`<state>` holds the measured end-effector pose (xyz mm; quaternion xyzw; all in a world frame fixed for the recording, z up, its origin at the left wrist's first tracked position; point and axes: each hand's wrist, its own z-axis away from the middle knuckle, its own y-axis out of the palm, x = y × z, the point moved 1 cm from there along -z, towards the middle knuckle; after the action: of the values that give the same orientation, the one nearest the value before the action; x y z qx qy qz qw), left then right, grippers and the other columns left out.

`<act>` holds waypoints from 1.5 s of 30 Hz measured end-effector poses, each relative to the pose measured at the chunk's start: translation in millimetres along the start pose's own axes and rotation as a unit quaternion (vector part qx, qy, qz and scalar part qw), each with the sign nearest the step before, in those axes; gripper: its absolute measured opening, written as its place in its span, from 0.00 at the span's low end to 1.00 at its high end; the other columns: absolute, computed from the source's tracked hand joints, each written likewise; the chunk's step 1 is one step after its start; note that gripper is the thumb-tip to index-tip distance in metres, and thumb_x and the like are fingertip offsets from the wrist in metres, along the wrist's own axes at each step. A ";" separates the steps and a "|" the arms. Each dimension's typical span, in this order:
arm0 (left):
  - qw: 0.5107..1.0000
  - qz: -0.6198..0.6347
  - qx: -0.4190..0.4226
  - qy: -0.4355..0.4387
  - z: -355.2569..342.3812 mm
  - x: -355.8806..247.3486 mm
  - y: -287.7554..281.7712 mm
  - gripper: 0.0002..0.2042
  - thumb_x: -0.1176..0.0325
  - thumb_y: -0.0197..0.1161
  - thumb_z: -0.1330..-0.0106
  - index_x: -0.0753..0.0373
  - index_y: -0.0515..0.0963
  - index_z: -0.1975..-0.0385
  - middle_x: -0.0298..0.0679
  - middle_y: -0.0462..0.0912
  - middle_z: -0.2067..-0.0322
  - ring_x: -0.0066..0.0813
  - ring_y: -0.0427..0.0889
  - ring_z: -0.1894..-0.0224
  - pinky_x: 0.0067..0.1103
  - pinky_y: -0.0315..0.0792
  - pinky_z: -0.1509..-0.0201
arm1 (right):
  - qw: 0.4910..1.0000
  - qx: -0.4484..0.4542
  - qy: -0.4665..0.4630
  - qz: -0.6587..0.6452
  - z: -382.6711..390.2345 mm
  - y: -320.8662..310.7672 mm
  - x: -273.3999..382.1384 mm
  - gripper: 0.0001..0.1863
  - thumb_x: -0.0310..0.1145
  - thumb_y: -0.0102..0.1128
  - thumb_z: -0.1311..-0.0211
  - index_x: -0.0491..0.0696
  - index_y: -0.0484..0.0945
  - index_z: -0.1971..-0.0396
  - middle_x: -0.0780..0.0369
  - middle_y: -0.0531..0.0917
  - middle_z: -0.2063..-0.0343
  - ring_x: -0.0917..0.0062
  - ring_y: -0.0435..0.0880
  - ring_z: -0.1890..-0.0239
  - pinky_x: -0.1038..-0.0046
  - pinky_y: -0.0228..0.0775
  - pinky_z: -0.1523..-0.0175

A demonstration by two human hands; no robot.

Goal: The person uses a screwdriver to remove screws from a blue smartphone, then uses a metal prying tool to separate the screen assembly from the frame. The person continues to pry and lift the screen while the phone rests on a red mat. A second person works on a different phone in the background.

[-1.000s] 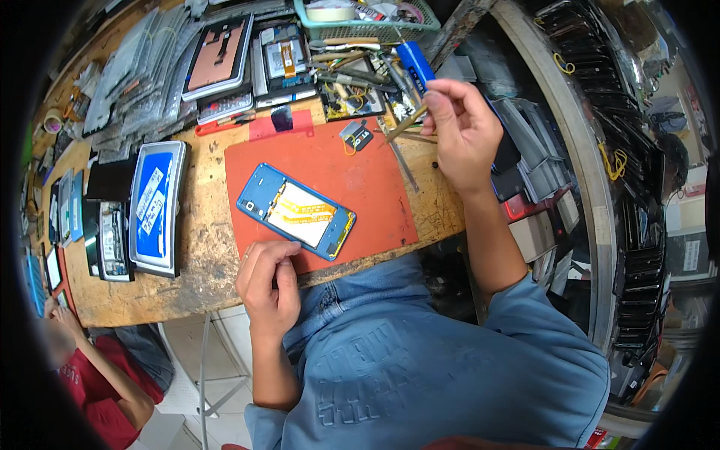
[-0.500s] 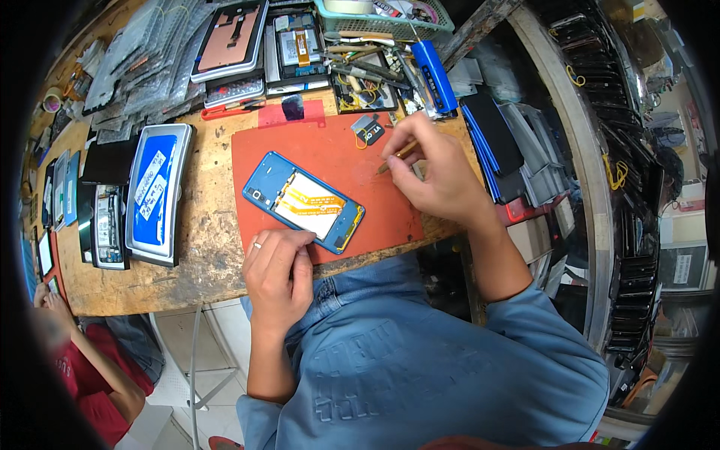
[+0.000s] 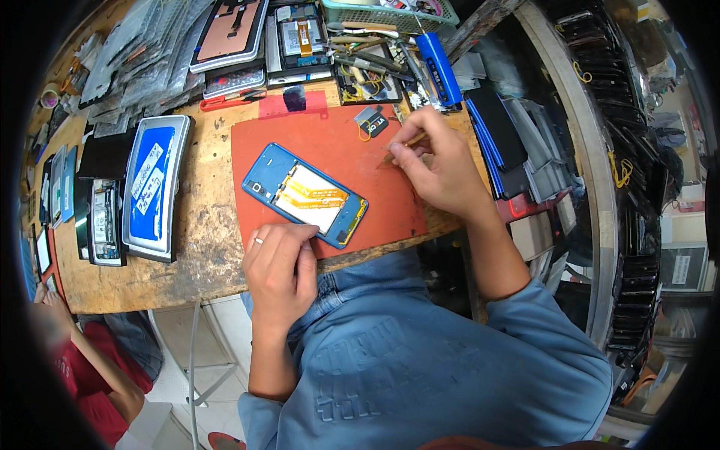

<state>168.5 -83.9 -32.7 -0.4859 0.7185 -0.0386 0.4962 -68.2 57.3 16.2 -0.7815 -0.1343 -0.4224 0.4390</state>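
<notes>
A blue phone (image 3: 352, 197) lies tilted on an orange-red mat (image 3: 259, 137), its back opened. A white battery (image 3: 321, 218) shows inside, with orange flex cables (image 3: 309, 196) across it. My left hand (image 3: 279, 262) rests at the table's front edge, loosely bent, its index fingertip touching the phone's lower edge and its thumb apart. To the right of the phone, over the mat, my right hand (image 3: 435, 161) pinches a slim brown tool (image 3: 410, 143). The fingers partly hide that tool, and its exact kind is unclear. Small grey and black cards (image 3: 370, 121) lie beyond it on the mat.
At the left stand a blue-backed panel (image 3: 155, 187) and another opened phone (image 3: 106, 225). Hand tools (image 3: 367, 64), a blue cylindrical tool (image 3: 438, 69) and a green basket (image 3: 390, 15) line the back. A co-worker's arm (image 3: 101, 367) shows at lower left.
My right hand has lifted slightly, its fingers now covering more of the tool. The view has shifted a little. My left hand stays beside the phone.
</notes>
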 end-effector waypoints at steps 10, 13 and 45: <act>0.999 0.019 -0.007 -0.046 -5.0 -2.8 1.8 0.04 0.81 0.63 0.33 0.68 0.83 0.62 0.44 0.84 0.67 0.39 0.82 0.65 0.30 0.74 0.58 | 0.996 -0.009 0.011 -0.089 12.9 11.4 -0.4 0.10 0.18 0.61 0.28 0.43 0.70 0.54 0.59 0.85 0.62 0.74 0.93 0.57 0.73 0.86 0.59; 0.993 0.045 -0.045 -0.098 -10.7 -10.9 14.0 0.05 0.79 0.66 0.34 0.66 0.84 0.61 0.43 0.85 0.66 0.42 0.82 0.64 0.33 0.74 0.59 | 0.989 -0.024 0.008 -0.148 21.1 13.8 2.1 0.10 0.18 0.61 0.28 0.43 0.70 0.54 0.59 0.85 0.59 0.76 0.91 0.54 0.74 0.86 0.57; 0.992 0.025 0.114 -0.044 -84.9 -49.1 78.9 0.04 0.77 0.67 0.31 0.66 0.78 0.64 0.45 0.80 0.66 0.49 0.79 0.62 0.38 0.73 0.57 | 0.920 -0.106 0.063 -0.373 59.8 21.2 -28.3 0.13 0.17 0.60 0.25 0.41 0.69 0.47 0.57 0.84 0.56 0.80 0.85 0.52 0.74 0.82 0.45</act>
<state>54.4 -42.6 0.8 -0.4089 0.6991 -0.0863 0.5802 -40.6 97.4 -33.4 -0.6885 -0.3422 -0.6160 0.1717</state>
